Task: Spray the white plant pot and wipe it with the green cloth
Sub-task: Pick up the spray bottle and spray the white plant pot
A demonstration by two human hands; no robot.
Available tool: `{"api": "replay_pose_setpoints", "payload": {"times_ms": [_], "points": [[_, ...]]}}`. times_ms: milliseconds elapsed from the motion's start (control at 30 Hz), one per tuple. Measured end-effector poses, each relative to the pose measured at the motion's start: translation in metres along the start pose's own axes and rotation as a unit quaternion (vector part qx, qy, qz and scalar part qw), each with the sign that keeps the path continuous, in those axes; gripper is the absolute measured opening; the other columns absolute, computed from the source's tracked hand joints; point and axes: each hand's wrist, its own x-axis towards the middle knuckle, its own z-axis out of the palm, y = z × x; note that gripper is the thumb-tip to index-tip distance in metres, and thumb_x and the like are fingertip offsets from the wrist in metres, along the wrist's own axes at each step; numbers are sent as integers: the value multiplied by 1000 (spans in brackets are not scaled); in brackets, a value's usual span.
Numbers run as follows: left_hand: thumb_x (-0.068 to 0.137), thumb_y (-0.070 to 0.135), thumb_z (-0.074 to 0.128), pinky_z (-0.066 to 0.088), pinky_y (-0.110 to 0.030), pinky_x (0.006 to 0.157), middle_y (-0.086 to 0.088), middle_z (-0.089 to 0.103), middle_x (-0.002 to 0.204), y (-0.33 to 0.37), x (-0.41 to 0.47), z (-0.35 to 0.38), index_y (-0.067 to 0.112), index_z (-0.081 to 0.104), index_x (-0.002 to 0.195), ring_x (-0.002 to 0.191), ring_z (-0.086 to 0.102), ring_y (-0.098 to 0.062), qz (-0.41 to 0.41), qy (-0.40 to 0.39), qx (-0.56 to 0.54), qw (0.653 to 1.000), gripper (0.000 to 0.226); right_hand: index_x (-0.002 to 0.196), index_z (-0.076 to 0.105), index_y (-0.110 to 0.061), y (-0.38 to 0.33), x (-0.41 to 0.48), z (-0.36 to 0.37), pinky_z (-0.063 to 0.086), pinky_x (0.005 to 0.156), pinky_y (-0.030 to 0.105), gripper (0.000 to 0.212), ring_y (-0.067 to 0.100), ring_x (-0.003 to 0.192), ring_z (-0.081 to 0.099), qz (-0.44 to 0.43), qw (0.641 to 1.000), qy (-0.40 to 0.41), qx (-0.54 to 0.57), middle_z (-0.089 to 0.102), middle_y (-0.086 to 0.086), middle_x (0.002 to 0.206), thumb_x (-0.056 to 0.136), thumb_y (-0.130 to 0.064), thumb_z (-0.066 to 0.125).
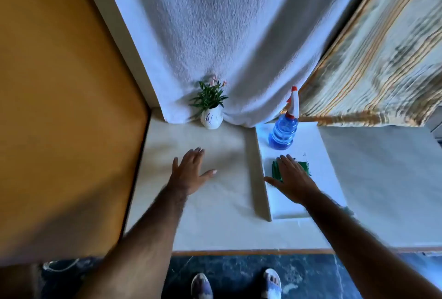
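A small white plant pot [211, 119] with blue marks and a green flowering plant stands at the back of the table, against the white curtain. To its right a blue spray bottle [282, 134] with a white and red trigger head stands upright. In front of the bottle lies the green cloth [277, 169], mostly covered by my right hand [292, 177], which hovers flat over it with fingers spread. My left hand [190, 171] is open, palm down, over the bare table in front of the pot, apart from it.
The table [215, 222] is covered in cream sheet, with a raised white board [308, 152] on the right under the bottle and cloth. An orange wall [59, 107] borders the left. A white curtain [227, 35] and a striped curtain [382, 59] hang behind.
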Motion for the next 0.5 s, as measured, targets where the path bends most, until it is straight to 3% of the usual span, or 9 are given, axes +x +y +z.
{"api": "replay_pose_setpoints", "payload": {"times_ms": [100, 167, 233, 300, 367, 500], "points": [[93, 78, 39, 18, -62, 127, -1, 20, 176, -9, -1, 32, 16, 25, 164, 161, 20, -20, -34, -5, 39, 999, 95, 156, 23, -4, 2, -3, 23, 12, 125, 41, 92, 27, 155, 10, 44, 999, -11, -5, 19, 12, 166, 94, -68, 42], [82, 80, 33, 37, -70, 114, -11, 43, 166, -19, -4, 53, 6, 45, 155, 148, 48, -29, -24, 6, 60, 998, 105, 159, 14, -6, 0, -8, 36, 9, 125, 41, 95, 24, 155, 3, 53, 998, -19, 8, 8, 9, 169, 93, -71, 36], [78, 76, 40, 49, -73, 99, -16, 60, 152, -28, 0, 70, 2, 59, 143, 130, 65, -34, -7, 38, 68, 997, 101, 159, 11, -7, -1, -9, 45, 6, 126, 41, 102, 22, 155, -1, 57, 998, -4, 21, 4, 7, 169, 87, -79, 23], [80, 75, 44, 47, -74, 102, -15, 60, 153, -31, -2, 78, 3, 57, 145, 132, 64, -33, -5, 60, 76, 995, 98, 159, 12, -8, 1, -12, 51, 5, 125, 41, 112, 21, 155, -2, 50, 998, 23, 32, 5, 7, 168, 80, -87, 4], [85, 75, 43, 40, -73, 111, -14, 54, 158, -31, -3, 84, 5, 52, 151, 142, 56, -32, 3, 85, 92, 992, 96, 159, 12, -9, 4, -13, 59, 4, 126, 40, 115, 21, 155, -2, 47, 998, 28, 42, 6, 7, 168, 78, -88, -3], [94, 75, 41, 32, -69, 119, -11, 46, 164, -35, -2, 96, 8, 43, 158, 150, 47, -28, 2, 123, 97, 988, 92, 160, 13, -9, 0, -16, 57, 4, 126, 41, 111, 19, 155, -2, 51, 993, 45, 99, 8, 7, 168, 81, -87, 15]]}}
